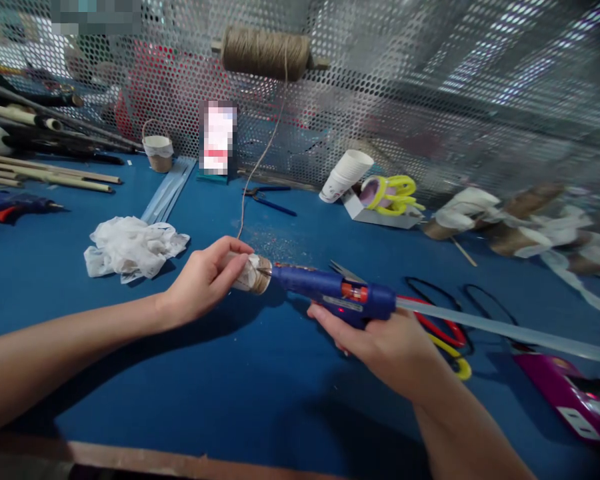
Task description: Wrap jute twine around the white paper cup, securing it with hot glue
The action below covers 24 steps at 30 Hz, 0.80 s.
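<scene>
My left hand is closed around a small paper cup that lies on its side, partly wound with brown twine. From the cup a strand of twine runs up to a large spool on a rod. My right hand grips a blue hot glue gun, its nozzle at the twine-wound end of the cup. A long clear glue stick sticks out of the gun's back. Scissors lie partly hidden behind the gun.
Crumpled white lace ribbon, glue sticks, a small twine basket and blue-handled pliers lie on the blue table. Stacked paper cups stand by a white box. A purple power strip sits at right, a second glue gun at left.
</scene>
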Motion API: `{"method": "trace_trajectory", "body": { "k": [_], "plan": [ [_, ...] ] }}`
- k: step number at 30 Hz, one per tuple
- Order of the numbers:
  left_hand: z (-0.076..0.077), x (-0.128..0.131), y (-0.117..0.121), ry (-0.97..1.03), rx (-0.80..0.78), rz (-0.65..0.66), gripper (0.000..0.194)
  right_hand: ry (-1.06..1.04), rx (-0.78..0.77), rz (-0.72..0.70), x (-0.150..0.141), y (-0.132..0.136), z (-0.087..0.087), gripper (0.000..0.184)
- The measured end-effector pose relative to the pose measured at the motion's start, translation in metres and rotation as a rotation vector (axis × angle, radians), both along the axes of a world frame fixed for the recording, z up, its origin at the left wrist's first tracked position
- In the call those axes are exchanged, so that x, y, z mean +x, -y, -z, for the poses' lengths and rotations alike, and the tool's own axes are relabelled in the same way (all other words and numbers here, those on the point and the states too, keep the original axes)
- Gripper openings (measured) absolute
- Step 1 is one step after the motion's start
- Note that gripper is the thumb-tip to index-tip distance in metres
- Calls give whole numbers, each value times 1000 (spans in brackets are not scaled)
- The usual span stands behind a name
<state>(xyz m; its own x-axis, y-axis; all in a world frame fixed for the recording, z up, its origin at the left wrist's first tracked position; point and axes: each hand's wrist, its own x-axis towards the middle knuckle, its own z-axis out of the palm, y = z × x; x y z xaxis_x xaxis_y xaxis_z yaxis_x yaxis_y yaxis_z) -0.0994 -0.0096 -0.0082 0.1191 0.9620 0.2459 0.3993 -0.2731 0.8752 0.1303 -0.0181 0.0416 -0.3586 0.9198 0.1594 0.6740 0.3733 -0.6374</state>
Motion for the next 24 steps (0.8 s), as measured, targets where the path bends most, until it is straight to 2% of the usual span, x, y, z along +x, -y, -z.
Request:
{"method": "trace_trajectory", "body": {
  "k": [2,4,6,8,10,15,18,20,24],
  "plan": [
    [0,0,0,-6,5,-3,24,88,99,-33,4,0,2,14],
    [-1,0,0,-8,11,-5,24,218,267,-130,8,-1,2,15],
    [-2,1,0,-11,19,-7,23,342,454,-247,10,-1,0,24],
    [-2,1,0,-16,29,-7,23,420,578,-315,11,-1,-3,32],
    [-2,1,1,-18,39,-6,23,447,589,-316,13,-2,-4,34],
    [-3,1,1,-25,28,-7,24,422,472,-242,15,-1,-4,26],
    [-3,1,1,-22,23,-6,24,399,453,-271,8,1,-9,34],
    [-3,1,1,-29,26,-10,24,413,519,-314,4,1,-11,40],
    [-3,1,1,-59,50,-8,23,515,780,-375,5,1,-10,43]
  ]
}}
